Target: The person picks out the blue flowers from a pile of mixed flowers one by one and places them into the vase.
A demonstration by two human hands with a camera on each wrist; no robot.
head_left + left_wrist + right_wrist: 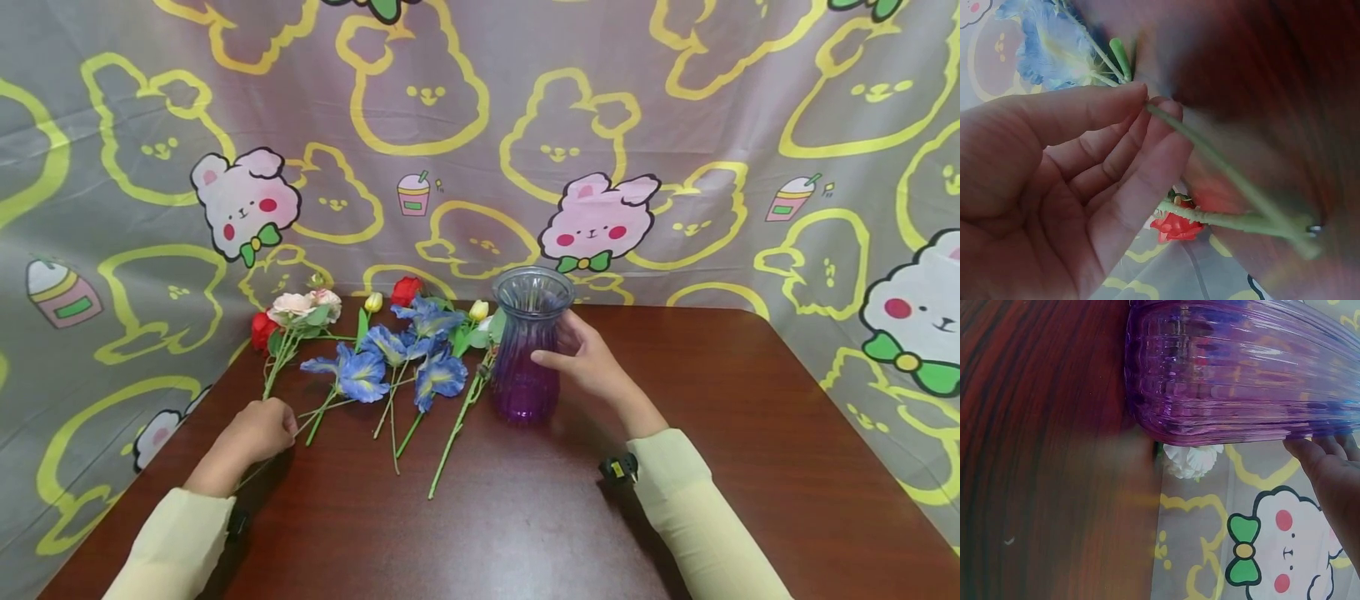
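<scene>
My left hand [255, 429] is low over the table's left side, at the stems below a pale pink rose [292, 308]. In the left wrist view, its thumb and fingertips pinch a thin green flower stem [1229, 172]; which bloom it belongs to, I cannot tell. A red flower [1177, 226] shows behind those fingers. My right hand [596, 358] holds the ribbed purple glass vase [525, 375] from its right side, thumb across the front and fingers behind. The vase stands upright, its wide clear rim facing up. Blue irises [363, 375] lie between the two hands.
Red flowers [407, 291], yellow tulips [373, 302] and a long green stem [453, 442] lie on the brown table [465, 550] left of the vase. A patterned cloth [465, 100] hangs behind the table. A white flower [1191, 461] shows past the vase in the right wrist view.
</scene>
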